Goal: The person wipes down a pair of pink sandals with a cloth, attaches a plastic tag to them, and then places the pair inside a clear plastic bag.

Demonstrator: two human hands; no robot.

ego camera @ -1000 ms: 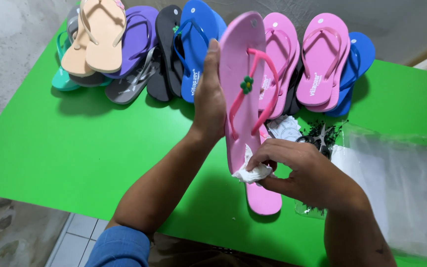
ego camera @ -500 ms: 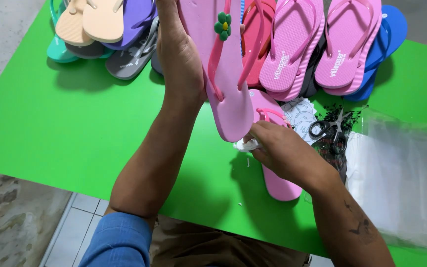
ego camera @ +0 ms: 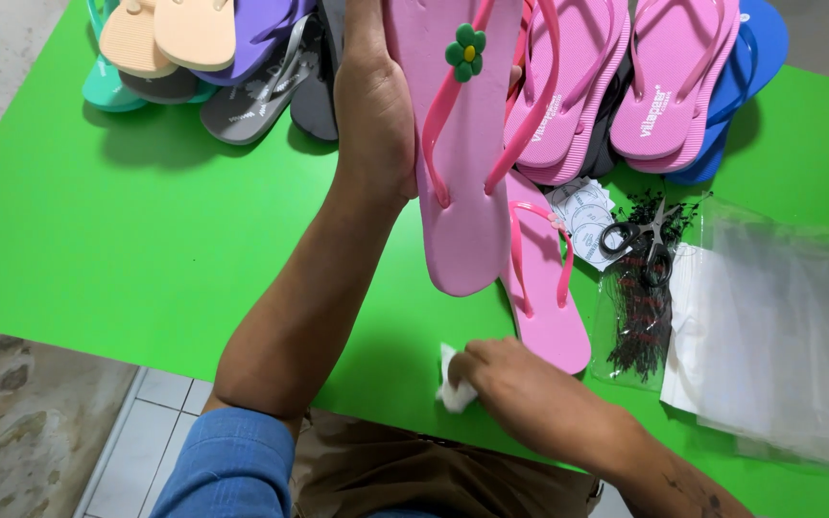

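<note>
Green worktop, a pink sandal lifted over it.

Nearest, right hand now lowered to the worktop edge, fingers curled on a crumpled white scrap, no longer at the sole. Beyond, left hand gripping the sandal's side, raised higher than before, green flower showing. Under it, a second pink sandal; beside that, scissors; farthest, piled sandals.

We see the left hand gripping a pink flip-flop upright above the green desk — the right hand rests on a white crumpled scrap.
</note>
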